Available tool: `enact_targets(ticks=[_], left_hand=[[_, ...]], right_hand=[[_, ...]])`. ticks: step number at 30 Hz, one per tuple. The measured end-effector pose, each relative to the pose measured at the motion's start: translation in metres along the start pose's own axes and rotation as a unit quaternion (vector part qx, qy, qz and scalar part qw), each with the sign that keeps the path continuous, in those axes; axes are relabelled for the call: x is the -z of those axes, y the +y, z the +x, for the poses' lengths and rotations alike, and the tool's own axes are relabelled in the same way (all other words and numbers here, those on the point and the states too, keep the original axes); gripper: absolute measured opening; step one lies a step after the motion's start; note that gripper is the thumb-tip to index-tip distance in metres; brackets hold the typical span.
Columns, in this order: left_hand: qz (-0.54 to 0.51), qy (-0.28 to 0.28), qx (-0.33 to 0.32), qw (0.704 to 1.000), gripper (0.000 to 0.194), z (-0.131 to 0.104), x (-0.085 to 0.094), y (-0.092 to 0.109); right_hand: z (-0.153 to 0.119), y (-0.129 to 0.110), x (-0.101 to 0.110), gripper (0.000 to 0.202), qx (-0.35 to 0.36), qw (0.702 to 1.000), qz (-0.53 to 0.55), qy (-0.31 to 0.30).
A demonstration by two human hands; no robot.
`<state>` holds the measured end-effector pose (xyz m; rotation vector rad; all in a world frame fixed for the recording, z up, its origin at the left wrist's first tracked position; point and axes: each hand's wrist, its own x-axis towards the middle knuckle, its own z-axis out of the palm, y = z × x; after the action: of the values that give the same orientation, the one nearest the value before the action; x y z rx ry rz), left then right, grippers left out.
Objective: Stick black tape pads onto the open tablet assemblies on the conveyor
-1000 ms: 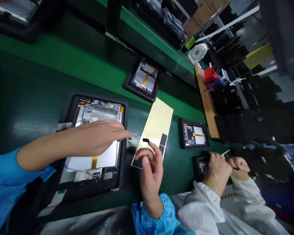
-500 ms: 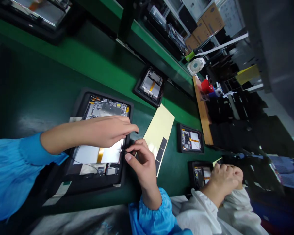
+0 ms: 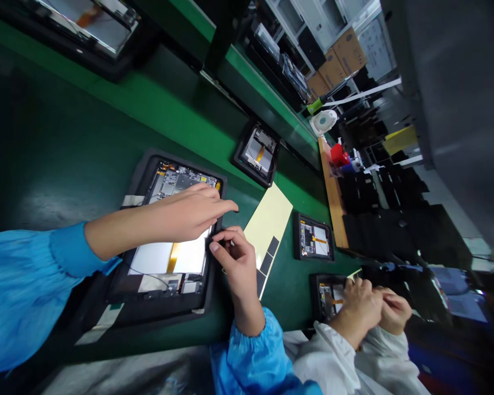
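An opened tablet [image 3: 154, 260] lies in a black foam frame [image 3: 148, 315], showing a circuit board, white battery, orange ribbon and thin black wire. My left hand [image 3: 189, 211] reaches across it from the left, palm down, hiding part of the board and battery. At its fingertips, past the tablet's right edge, a small dark piece shows that looks like black tape. My right hand [image 3: 236, 255] is at the tablet's right edge, thumb and index finger pinched beside the battery. Something dark is at those fingertips, too small to make out.
A pale yellow sheet [image 3: 269, 211] with several black strips [image 3: 267, 263] lies right of the tablet. Other opened tablets stand behind [image 3: 258, 153] and to the right [image 3: 314, 238]. A co-worker's hands [image 3: 372, 310] are over another tablet [image 3: 327, 296]. A wooden strip [image 3: 332, 192] edges the bench.
My left hand has shifted slightly up and right over the tablet. My right hand has moved slightly up along its edge, still pinched. The co-worker's hands have moved apart a little. The view has shifted slightly.
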<state>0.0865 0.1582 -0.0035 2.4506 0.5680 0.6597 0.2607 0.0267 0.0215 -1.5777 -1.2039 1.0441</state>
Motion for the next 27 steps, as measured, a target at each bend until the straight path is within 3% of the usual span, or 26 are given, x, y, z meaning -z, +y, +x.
enact_targets(ticks=[14, 18, 20, 23, 25, 27], left_hand=[[-0.008, -0.021, 0.034, 0.999, 0.040, 0.001, -0.002, 0.000], [-0.011, -0.040, 0.048, 0.998, 0.045, 0.001, 0.000, 0.001], [-0.014, -0.041, 0.053, 0.998, 0.047, 0.001, 0.001, 0.002], [-0.026, -0.045, 0.064, 0.997, 0.048, 0.002, 0.002, 0.002], [-0.036, -0.051, 0.072, 0.995, 0.049, 0.003, 0.002, 0.002], [-0.046, -0.054, 0.079, 0.994, 0.051, 0.003, 0.002, 0.001]], right_hand=[[0.001, 0.007, -0.012, 0.010, 0.034, 0.996, -0.068, 0.044], [0.002, 0.013, -0.013, 0.041, 0.069, 0.989, -0.091, 0.093], [0.000, 0.015, -0.013, 0.035, 0.139, 0.973, -0.146, 0.115], [-0.012, 0.014, -0.011, 0.025, 0.262, 0.917, -0.292, 0.068], [-0.025, 0.010, -0.007, 0.041, 0.279, 0.887, -0.369, 0.012], [-0.040, 0.005, -0.001, 0.057, 0.255, 0.878, -0.402, -0.037]])
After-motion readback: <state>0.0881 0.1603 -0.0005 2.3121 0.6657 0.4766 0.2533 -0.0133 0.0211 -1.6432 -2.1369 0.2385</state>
